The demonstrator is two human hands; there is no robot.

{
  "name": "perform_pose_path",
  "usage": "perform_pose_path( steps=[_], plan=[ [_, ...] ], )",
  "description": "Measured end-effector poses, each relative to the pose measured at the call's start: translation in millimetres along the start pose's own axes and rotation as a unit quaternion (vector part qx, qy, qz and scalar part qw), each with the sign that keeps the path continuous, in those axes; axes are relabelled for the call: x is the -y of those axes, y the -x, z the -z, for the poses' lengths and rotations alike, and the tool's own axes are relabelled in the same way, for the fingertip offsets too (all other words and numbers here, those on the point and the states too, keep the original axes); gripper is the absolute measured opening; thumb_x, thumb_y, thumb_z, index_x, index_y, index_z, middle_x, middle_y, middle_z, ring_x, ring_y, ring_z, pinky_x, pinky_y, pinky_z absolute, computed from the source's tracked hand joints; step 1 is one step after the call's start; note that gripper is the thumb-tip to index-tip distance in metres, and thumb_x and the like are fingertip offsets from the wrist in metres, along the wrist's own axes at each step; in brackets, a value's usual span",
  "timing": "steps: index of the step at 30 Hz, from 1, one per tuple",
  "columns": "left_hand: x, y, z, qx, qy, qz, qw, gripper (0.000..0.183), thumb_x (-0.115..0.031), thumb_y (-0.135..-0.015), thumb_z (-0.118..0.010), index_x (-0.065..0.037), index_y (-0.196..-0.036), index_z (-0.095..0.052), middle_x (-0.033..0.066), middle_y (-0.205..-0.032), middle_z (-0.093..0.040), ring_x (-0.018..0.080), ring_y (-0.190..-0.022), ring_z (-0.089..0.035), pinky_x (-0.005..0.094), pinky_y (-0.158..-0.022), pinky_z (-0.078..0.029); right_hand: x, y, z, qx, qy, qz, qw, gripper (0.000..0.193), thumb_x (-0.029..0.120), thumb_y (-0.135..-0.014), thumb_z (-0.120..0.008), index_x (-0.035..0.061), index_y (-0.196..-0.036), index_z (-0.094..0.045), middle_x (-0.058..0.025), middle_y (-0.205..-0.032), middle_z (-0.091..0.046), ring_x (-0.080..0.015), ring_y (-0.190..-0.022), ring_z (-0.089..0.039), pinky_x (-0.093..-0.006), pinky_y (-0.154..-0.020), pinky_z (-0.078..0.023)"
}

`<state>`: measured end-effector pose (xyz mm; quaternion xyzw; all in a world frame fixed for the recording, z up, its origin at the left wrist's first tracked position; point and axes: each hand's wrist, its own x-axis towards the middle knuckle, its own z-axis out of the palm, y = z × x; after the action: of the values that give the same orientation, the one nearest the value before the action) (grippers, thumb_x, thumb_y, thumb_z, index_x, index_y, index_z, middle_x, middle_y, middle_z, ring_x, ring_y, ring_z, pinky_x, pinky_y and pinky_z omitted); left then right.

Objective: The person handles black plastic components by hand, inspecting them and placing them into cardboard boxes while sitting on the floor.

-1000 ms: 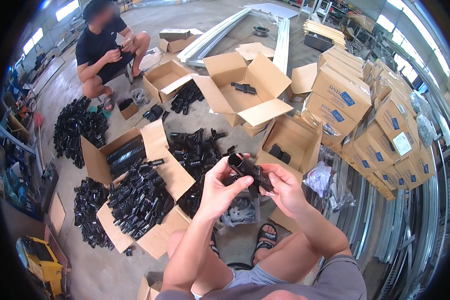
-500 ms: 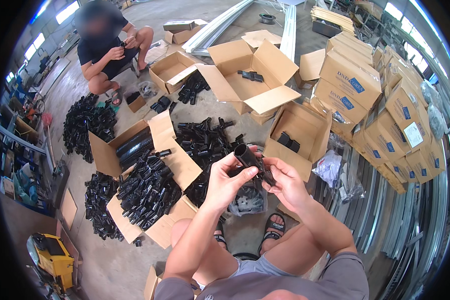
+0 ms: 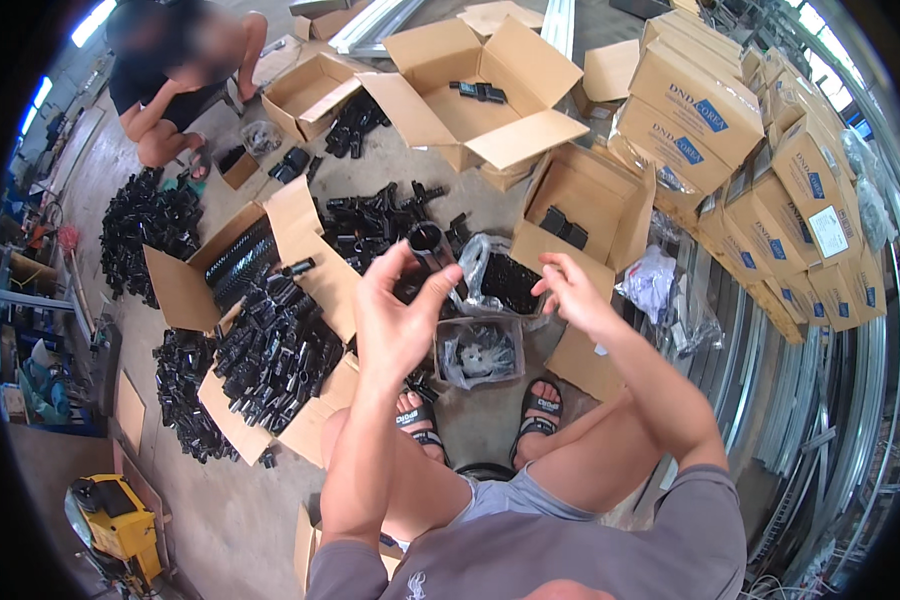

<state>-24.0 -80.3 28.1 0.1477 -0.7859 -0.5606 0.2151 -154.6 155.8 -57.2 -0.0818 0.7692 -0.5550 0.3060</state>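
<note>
My left hand (image 3: 398,315) is closed round a black tubular plastic fitting (image 3: 430,246), its round open end facing up. Apart from it, to the right, my right hand (image 3: 582,298) has its fingers spread and holds nothing I can see. Its fingertips are beside a small open box of little black parts (image 3: 511,284) with a clear plastic bag at its left. Closer to my feet stands another small box (image 3: 480,377), lined with plastic and holding small greyish pieces.
Loose black fittings (image 3: 275,350) spill from an open carton at the left, with more heaps (image 3: 150,235) around. Large open cartons (image 3: 430,105) stand ahead. Stacked closed cartons (image 3: 685,125) and long metal profiles (image 3: 745,400) lie right. Another person (image 3: 150,70) squats far left.
My hands have parted: the right has let go of the black fitting and moved right, while the left keeps it and has shifted left. The view has tilted, uncovering the two small boxes.
</note>
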Motion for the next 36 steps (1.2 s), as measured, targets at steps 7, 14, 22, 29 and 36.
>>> perform_pose_path(
  steps=[7, 14, 22, 29, 36],
  plan=[
    [-10.3, -7.8, 5.7, 0.014, 0.129, 0.042, 0.991, 0.035, -0.009, -0.085, -0.076, -0.002, -0.118, -0.068, 0.0035, -0.103, -0.072, 0.0098, -0.093, -0.063, 0.0261, -0.085, -0.048, -81.1, -69.8, 0.8, 0.085, 0.320, -0.043, 0.943, 0.029, 0.022, -0.096, -0.052, 0.0003, -0.110, -0.066, -0.0170, -0.096, -0.071, -0.0273, -0.080, -0.070, -0.0398, -0.075, -0.053],
    [-2.6, -19.2, 0.0, 0.021, 0.181, 0.087, 0.979, 0.035, -0.011, -0.085, -0.078, -0.002, -0.117, -0.068, 0.0045, -0.103, -0.072, 0.0095, -0.091, -0.064, 0.0255, -0.083, -0.051, -197.0, -167.9, -29.7, -0.099, 0.415, -0.043, 0.904, 0.023, 0.022, -0.088, -0.065, 0.0059, -0.103, -0.068, -0.0198, -0.108, -0.069, -0.0370, -0.105, -0.065, -0.0465, -0.090, -0.051],
    [-10.4, -19.1, 13.5, -0.036, 0.046, 0.044, 0.997, 0.032, -0.010, -0.077, -0.079, -0.002, -0.107, -0.069, 0.0118, -0.092, -0.072, 0.0225, -0.084, -0.068, 0.0326, -0.079, -0.051, -206.9, -204.4, -90.8, -0.282, 0.262, -0.167, 0.908, 0.036, 0.030, -0.087, -0.072, 0.0073, -0.114, -0.066, -0.0160, -0.119, -0.066, -0.0348, -0.115, -0.061, -0.0441, -0.097, -0.048],
    [-4.6, -25.4, 10.8, -0.119, -0.104, -0.092, 0.983, 0.038, -0.008, -0.074, -0.082, 0.001, -0.108, -0.068, 0.0120, -0.086, -0.070, 0.0223, -0.077, -0.067, 0.0316, -0.072, -0.052, -222.8, -220.1, -76.6, -0.281, 0.204, -0.285, 0.893, 0.031, 0.035, -0.091, -0.067, 0.0075, -0.105, -0.074, -0.0150, -0.119, -0.068, -0.0326, -0.113, -0.064, -0.0423, -0.096, -0.051],
    [-5.9, -23.8, 3.3, -0.160, -0.123, -0.094, 0.975, 0.040, -0.012, -0.073, -0.083, 0.000, -0.109, -0.069, 0.0133, -0.088, -0.070, 0.0269, -0.080, -0.067, 0.0346, -0.074, -0.051, -195.2, -189.8, -92.6, -0.366, 0.287, -0.130, 0.876, 0.024, 0.025, -0.085, -0.070, 0.0047, -0.097, -0.071, -0.0169, -0.102, -0.072, -0.0335, -0.097, -0.069, -0.0446, -0.087, -0.053]
  ],
)
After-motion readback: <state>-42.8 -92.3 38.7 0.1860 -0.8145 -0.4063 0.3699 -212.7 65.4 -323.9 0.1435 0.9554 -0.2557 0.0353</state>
